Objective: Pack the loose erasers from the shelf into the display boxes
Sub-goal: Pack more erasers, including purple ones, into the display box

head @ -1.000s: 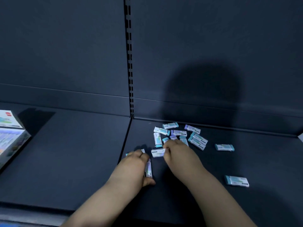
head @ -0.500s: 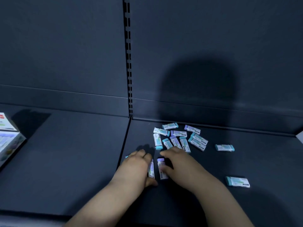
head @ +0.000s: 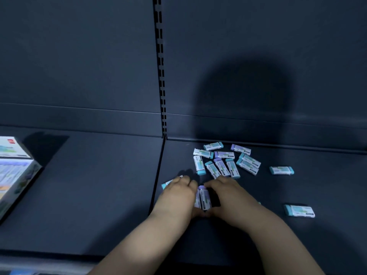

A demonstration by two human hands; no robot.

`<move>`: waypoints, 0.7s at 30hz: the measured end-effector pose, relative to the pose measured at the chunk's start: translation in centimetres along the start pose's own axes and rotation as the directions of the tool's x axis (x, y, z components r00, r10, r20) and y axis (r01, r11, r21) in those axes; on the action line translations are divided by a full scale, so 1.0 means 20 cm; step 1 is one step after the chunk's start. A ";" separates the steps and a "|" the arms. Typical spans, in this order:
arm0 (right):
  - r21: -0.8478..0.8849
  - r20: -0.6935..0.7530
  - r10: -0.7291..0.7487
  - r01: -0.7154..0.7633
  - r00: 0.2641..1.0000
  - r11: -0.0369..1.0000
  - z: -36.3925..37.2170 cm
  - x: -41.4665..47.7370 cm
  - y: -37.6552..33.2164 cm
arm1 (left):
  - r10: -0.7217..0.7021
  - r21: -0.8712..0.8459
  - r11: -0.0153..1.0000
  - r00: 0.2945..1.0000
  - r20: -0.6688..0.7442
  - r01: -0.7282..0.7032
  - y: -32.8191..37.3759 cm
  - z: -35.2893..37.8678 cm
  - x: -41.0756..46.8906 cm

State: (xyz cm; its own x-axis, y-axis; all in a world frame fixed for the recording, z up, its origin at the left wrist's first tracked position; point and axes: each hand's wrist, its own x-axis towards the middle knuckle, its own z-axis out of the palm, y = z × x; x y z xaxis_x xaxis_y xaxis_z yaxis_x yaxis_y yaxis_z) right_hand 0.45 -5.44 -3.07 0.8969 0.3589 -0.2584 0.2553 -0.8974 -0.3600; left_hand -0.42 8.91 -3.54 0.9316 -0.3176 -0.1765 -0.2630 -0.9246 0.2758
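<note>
Head view. Dark shelf deck [head: 79,195], two panels w/ a seam between; dark back wall w/ one slotted upright [head: 161,76]; a head-shaped shadow falls on wall at right. One display box [head: 14,175], far left edge, partly cut off; contents blurred, cannot tell. Two hands: left hand [head: 176,197] and right hand [head: 231,197], thumbs meeting, cupped around a small stack of erasers [head: 203,198] standing on edge between them, at least 2 visible. One more eraser [head: 165,184] peeks out beyond left fingers. Loose cluster [head: 222,161] just behind the hands: approx. 11 erasers, teal- or purple-ended, lying flat. Two singles apart at right: one [head: 281,170] mid, one [head: 299,210] nearer.
</note>
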 end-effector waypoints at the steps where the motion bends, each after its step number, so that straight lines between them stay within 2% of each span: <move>1: 0.003 0.000 0.006 -0.006 1.000 1.000 0.00 0.00 0.00 | 0.012 -0.004 1.000 1.000 -0.003 -0.012 -0.01 0.00 0.00; 7: -0.014 -0.024 0.073 -0.073 0.997 0.997 0.03 -0.01 -0.03 | 0.108 -0.080 0.991 0.994 0.025 -0.106 -0.08 0.00 -0.02; 11: -0.063 -0.022 0.112 -0.113 0.994 0.992 0.03 -0.01 -0.06 | 0.175 -0.053 0.983 0.984 0.013 -0.174 -0.11 0.01 -0.01; 16: -0.046 -0.026 0.129 -0.130 0.991 0.990 0.02 -0.01 -0.08 | 0.217 -0.071 0.973 0.976 -0.024 -0.218 -0.13 0.01 -0.01; 18: -0.054 -0.046 0.113 -0.116 0.993 0.992 0.01 -0.02 -0.08 | 0.214 -0.090 0.972 0.975 -0.058 -0.219 -0.13 0.00 -0.03; 21: -0.043 -0.117 0.071 -0.076 0.991 0.996 0.00 -0.06 -0.08 | 0.191 -0.136 0.967 0.964 -0.185 -0.217 -0.12 -0.01 -0.08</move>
State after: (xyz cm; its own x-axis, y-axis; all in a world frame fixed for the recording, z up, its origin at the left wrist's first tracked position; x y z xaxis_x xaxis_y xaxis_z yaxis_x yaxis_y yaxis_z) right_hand -1.08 -4.34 -2.21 0.9488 0.2621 -0.1763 0.2016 -0.9321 -0.3008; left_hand -1.19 11.79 -3.69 0.8944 -0.4437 0.0571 -0.4225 -0.7958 0.4337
